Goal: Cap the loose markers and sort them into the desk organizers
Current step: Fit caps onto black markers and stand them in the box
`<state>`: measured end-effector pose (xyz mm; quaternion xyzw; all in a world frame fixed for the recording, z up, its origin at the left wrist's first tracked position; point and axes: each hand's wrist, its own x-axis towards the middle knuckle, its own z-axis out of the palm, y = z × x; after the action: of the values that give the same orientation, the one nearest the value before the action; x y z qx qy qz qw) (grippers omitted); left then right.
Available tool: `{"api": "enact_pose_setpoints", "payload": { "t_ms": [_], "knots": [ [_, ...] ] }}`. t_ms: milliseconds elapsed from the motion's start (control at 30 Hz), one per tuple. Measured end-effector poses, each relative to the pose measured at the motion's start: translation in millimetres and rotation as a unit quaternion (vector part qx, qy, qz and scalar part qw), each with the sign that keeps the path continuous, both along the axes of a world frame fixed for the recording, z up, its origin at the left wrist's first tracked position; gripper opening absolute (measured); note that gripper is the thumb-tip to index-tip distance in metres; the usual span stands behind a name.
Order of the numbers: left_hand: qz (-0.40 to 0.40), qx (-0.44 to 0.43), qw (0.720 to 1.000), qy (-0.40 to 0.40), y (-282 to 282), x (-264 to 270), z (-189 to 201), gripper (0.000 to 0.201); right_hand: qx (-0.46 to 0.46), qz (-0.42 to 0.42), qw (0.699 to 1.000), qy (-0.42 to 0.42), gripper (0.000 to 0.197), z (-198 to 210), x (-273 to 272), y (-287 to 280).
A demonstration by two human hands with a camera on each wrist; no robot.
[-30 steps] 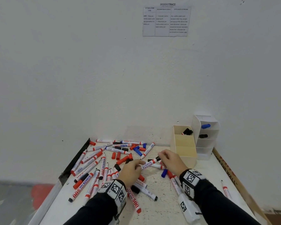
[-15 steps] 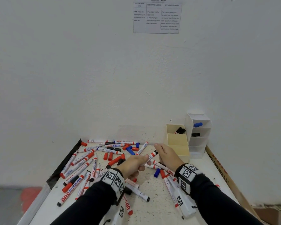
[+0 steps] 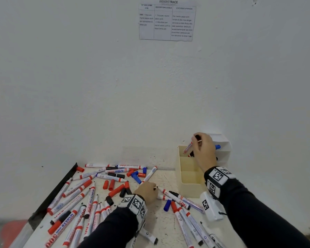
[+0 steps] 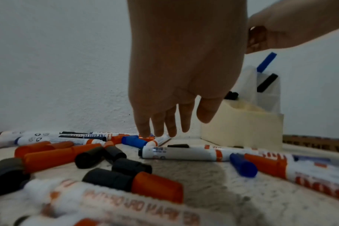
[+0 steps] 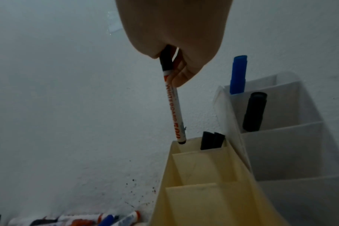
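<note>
Fingers of the right hand pinched a black-capped marker over the cream organizer; the left hand hung loose, holding nothing.

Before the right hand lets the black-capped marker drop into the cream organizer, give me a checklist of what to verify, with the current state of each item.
1. Cap on the held marker: black cap seated at the top end, ok.
2. Grip: right hand pinches the marker near its cap, ok.
3. Aim: lower end sits at the rim of the cream organizer, over its rearmost compartment, ok.
4. Colour match: black-capped markers already stand in that compartment, ok.
5. Room beside them: depth of the compartment is hidden, cannot tell.
6. Left hand: fingers straight, reaching down among the loose markers, nothing held yet, ok.
</note>
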<state>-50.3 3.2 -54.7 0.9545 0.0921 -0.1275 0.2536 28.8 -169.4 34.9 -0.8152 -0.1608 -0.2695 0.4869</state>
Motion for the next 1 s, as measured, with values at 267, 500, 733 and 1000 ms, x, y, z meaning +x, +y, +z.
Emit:
{"api": "enact_pose_setpoints", "payload": {
  "t_ms": [267, 500, 733, 1000],
  "knots": [
    [-0.120, 0.194, 0.974, -0.012, 11, 8, -16, 0.039, -0.070, -0.001, 0.997, 0.045, 0.018, -29, 19, -4],
    [-0.124, 0.219, 0.967, -0.048, 16, 4, -19, 0.035, -0.152, -0.024, 0.983, 0.101, 0.015, -47, 35, 2],
    [-0.040, 0.090, 0.988, -0.116, 17, 3, -6, 0.029, -0.252, -0.019, 0.943, 0.218, 0.040, -56, 34, 3],
    [0.181, -0.217, 0.946, -0.160, 44, -7, 22, 0.017, -0.183, 0.006, 0.954, 0.238, 0.041, -44, 33, 6]
  ]
}}
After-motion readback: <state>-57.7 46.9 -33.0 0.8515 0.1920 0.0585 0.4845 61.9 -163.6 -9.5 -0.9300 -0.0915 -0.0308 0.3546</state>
